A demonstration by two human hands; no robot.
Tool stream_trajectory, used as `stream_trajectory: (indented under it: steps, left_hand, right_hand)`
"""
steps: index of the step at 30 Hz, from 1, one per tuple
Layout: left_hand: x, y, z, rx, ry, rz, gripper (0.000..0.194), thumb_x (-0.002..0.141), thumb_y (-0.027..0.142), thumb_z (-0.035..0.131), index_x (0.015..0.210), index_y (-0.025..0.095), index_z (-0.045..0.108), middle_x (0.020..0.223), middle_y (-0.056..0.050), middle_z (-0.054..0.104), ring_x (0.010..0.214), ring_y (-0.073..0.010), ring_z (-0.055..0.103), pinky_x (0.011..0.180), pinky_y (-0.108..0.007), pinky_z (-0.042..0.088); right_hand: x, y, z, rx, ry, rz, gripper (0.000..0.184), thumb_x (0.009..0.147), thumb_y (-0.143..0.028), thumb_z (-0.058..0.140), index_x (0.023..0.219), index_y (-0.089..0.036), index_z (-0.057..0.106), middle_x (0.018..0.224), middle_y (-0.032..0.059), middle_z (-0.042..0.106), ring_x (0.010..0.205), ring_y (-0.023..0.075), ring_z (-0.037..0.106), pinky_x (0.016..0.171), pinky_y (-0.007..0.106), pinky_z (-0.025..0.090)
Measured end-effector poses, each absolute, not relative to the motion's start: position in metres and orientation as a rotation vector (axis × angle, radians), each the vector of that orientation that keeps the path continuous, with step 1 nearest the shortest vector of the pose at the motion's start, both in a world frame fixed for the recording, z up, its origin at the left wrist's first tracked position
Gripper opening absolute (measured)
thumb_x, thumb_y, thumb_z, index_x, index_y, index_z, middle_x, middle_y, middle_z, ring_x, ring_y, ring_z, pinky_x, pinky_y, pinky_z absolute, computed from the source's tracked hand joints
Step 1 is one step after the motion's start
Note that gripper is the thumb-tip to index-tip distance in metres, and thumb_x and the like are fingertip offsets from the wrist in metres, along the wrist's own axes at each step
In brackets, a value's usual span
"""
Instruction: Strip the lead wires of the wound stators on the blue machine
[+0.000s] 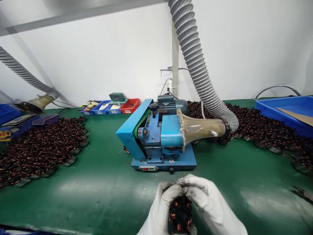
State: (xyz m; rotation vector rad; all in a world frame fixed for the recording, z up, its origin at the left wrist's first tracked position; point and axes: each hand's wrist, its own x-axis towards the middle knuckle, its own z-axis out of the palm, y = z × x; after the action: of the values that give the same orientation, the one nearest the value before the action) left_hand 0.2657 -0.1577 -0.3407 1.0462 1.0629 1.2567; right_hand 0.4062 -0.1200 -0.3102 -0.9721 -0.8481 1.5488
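Observation:
My left hand [159, 205], in a white glove, wraps round a motor stator [180, 213] with a black core and copper windings. The stator is tilted, its wound face toward me. My right hand [207, 199], gloved as well, closes thumb and fingers on a thin wire at the stator's upper edge. Both sets of fingertips meet there, and the gloves are smudged dark at the tips. Just beyond my hands stands a blue belt grinding machine [150, 138] with a green belt, apart from the stator.
Piled stators [46, 147] cover the left of the green table [102, 195]; more stators [256, 130] lie at right. A ribbed grey hose [195, 55] joins the machine's funnel [202, 129]. Pliers [303, 194] lie at the right edge. A red bin [129, 106] and blue tray [288, 107] stand behind.

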Motion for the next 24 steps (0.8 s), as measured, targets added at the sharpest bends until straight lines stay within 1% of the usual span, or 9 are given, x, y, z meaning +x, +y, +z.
stream_trajectory:
  steps: [3, 5, 7, 10, 11, 14, 17, 19, 24]
  left_hand:
    - [0.275, -0.154, -0.334, 1.137, 1.114, 1.305, 0.055, 0.043, 0.005, 0.076, 0.091, 0.029, 0.068, 0.093, -0.004, 0.058, 0.094, -0.0301, 0.056, 0.088, -0.040, 0.046]
    - [0.279, -0.154, -0.329, 1.203, 1.191, 1.393, 0.055, 0.044, 0.002, 0.073, 0.092, 0.030, 0.068, 0.090, -0.003, 0.057, 0.088, -0.0268, 0.056, 0.084, -0.037, 0.047]
    - [0.281, -0.153, -0.326, 1.276, 1.296, 1.450, 0.057, 0.046, 0.000, 0.071, 0.095, 0.029, 0.067, 0.094, -0.003, 0.057, 0.089, -0.0248, 0.056, 0.084, -0.035, 0.045]
    - [0.279, -0.146, -0.327, 1.233, 1.446, 1.367, 0.059, 0.048, 0.003, 0.072, 0.101, 0.029, 0.064, 0.109, -0.003, 0.056, 0.102, -0.0258, 0.054, 0.091, -0.035, 0.041]
    - [0.279, -0.142, -0.330, 1.177, 1.456, 1.328, 0.058, 0.050, 0.003, 0.071, 0.102, 0.028, 0.062, 0.113, -0.003, 0.055, 0.104, -0.0260, 0.054, 0.092, -0.036, 0.041]
    - [0.279, -0.125, -0.346, 1.018, 1.325, 1.298, 0.052, 0.061, 0.006, 0.065, 0.107, 0.026, 0.055, 0.113, -0.004, 0.058, 0.106, -0.0252, 0.055, 0.094, -0.038, 0.043]
    - [0.283, -0.104, -0.360, 0.887, 1.183, 1.340, 0.044, 0.070, 0.011, 0.062, 0.109, 0.027, 0.050, 0.114, -0.004, 0.060, 0.107, -0.0223, 0.057, 0.096, -0.037, 0.044]
    - [0.287, -0.091, -0.363, 0.854, 1.119, 1.361, 0.041, 0.070, 0.011, 0.064, 0.107, 0.025, 0.050, 0.112, -0.004, 0.062, 0.105, -0.0207, 0.059, 0.096, -0.035, 0.044]
    - [0.292, -0.072, -0.359, 0.831, 1.079, 1.404, 0.039, 0.066, 0.010, 0.069, 0.098, 0.023, 0.052, 0.103, -0.003, 0.065, 0.098, -0.0188, 0.062, 0.090, -0.031, 0.048]
  right_hand:
    - [0.405, -0.117, -0.305, -1.024, -0.986, 1.512, 0.025, 0.060, -0.038, 0.079, 0.051, -0.016, 0.069, 0.056, 0.0018, 0.059, 0.054, 0.0138, 0.053, 0.051, 0.024, 0.044]
    - [0.409, -0.110, -0.308, -0.942, -0.848, 1.551, 0.026, 0.061, -0.038, 0.080, 0.054, -0.015, 0.068, 0.053, -0.0003, 0.056, 0.047, 0.0097, 0.047, 0.043, 0.020, 0.040]
    - [0.413, -0.105, -0.316, -0.854, -0.631, 1.460, 0.024, 0.062, -0.039, 0.079, 0.062, -0.017, 0.070, 0.056, -0.0013, 0.058, 0.046, 0.0083, 0.047, 0.042, 0.018, 0.041]
    - [0.410, -0.106, -0.333, -0.944, -0.596, 1.225, 0.021, 0.068, -0.039, 0.075, 0.075, -0.020, 0.071, 0.074, 0.0028, 0.070, 0.063, 0.0144, 0.062, 0.060, 0.025, 0.054]
    - [0.405, -0.108, -0.339, -1.002, -0.675, 1.208, 0.026, 0.066, -0.039, 0.076, 0.081, -0.020, 0.072, 0.082, 0.0056, 0.072, 0.072, 0.0184, 0.066, 0.068, 0.028, 0.056]
    - [0.384, -0.114, -0.352, -1.129, -0.901, 1.272, 0.055, 0.056, -0.041, 0.081, 0.104, -0.017, 0.068, 0.101, 0.0118, 0.072, 0.094, 0.0292, 0.067, 0.081, 0.036, 0.056]
    - [0.367, -0.107, -0.359, -1.257, -0.982, 1.215, 0.057, 0.067, -0.042, 0.073, 0.117, -0.018, 0.061, 0.113, 0.0107, 0.068, 0.103, 0.0292, 0.063, 0.090, 0.039, 0.052]
    - [0.363, -0.096, -0.360, -1.309, -1.035, 1.136, 0.051, 0.073, -0.043, 0.068, 0.118, -0.018, 0.061, 0.115, 0.0105, 0.067, 0.104, 0.0290, 0.063, 0.092, 0.041, 0.050]
    - [0.366, -0.075, -0.358, -1.372, -1.189, 0.869, 0.041, 0.076, -0.046, 0.064, 0.103, -0.015, 0.068, 0.106, 0.0133, 0.069, 0.098, 0.0296, 0.063, 0.091, 0.043, 0.048]
